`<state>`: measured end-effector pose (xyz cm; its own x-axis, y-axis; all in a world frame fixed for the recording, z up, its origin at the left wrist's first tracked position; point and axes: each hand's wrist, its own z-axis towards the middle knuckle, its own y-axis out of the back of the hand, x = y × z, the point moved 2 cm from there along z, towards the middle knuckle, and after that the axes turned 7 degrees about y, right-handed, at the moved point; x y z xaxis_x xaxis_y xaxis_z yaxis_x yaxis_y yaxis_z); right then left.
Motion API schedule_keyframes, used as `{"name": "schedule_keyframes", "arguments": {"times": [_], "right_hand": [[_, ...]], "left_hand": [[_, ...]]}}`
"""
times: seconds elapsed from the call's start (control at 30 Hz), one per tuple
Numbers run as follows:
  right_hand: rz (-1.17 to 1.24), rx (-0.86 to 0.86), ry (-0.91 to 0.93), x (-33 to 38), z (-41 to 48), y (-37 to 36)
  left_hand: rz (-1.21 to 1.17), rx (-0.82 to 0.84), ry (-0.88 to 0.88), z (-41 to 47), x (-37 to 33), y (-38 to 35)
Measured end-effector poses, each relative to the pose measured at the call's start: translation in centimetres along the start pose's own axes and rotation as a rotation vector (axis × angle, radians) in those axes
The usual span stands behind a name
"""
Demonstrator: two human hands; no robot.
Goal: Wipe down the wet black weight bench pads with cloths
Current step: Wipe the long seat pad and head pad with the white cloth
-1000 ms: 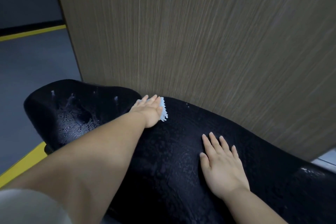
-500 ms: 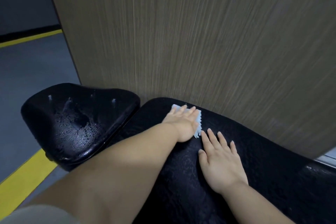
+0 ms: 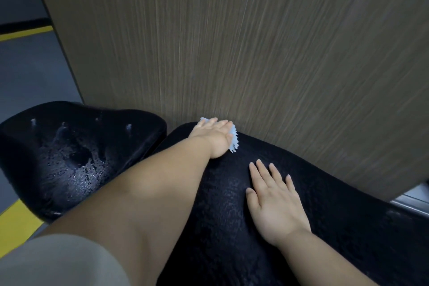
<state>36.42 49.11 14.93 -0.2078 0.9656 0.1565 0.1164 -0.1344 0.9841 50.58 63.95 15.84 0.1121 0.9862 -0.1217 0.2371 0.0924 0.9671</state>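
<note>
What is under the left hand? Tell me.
A pale cloth lies under the left hand, pressed flat onto the black pad. Only its fringed edges show, by the fingers and the thumb. Its middle is covered by the palm.

A tall brown wood-grain panel (image 3: pixel 255 42) with vertical streaks fills the background. Left of it lies grey floor (image 3: pixel 30 76), crossed by a far yellow line (image 3: pixel 25 33) below a black skirting (image 3: pixel 23 23). A second yellow band (image 3: pixel 16 225) runs lower left. A metallic strip (image 3: pixel 413 199) shows at right. Lighting is dim.
</note>
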Motion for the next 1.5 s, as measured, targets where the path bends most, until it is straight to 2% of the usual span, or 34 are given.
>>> {"name": "schedule_keyframes", "arguments": {"times": [0.27, 0.43, 0.67, 0.9, 1.03, 1.13, 1.2, 1.3, 1.4, 1.5], "right_hand": [[-0.003, -0.008, 0.012, -0.4, 1.0, 0.1], [0.003, -0.016, 0.011, -0.4, 1.5, 0.0], [0.025, -0.041, 0.008, -0.3, 1.7, 0.2], [0.180, -0.133, 0.005, -0.5, 1.5, 0.3], [0.242, -0.200, -0.003, -0.6, 1.5, 0.4], [0.278, -0.224, 0.024, -0.3, 1.4, 0.6], [0.276, -0.246, 0.068, -0.1, 1.2, 0.8], [0.226, -0.226, 0.153, 0.2, 1.4, 0.7], [0.111, -0.120, 0.265, 0.8, 2.5, 0.4], [0.030, -0.034, 0.281, 1.4, 4.4, 0.3]], "left_hand": [[-0.142, 0.037, 0.171, -0.8, 6.0, 0.5], [-0.160, 0.053, 0.167, -3.4, 7.3, 0.0], [-0.022, 0.034, 0.011, -6.6, 3.4, -1.5], [-0.034, 0.031, -0.171, -5.8, -3.6, -2.6], [-0.063, 0.075, -0.219, -4.3, -4.4, -2.2], [0.018, 0.069, -0.263, -4.1, -4.1, -1.9], [-0.067, 0.052, -0.281, -4.4, -3.8, -1.5], [-0.295, 0.066, -0.178, -5.6, -1.7, -1.2], [-0.123, 0.027, -0.075, -7.8, 1.6, -2.2], [-0.028, 0.023, -0.034, -10.6, 4.3, -2.8]]}}
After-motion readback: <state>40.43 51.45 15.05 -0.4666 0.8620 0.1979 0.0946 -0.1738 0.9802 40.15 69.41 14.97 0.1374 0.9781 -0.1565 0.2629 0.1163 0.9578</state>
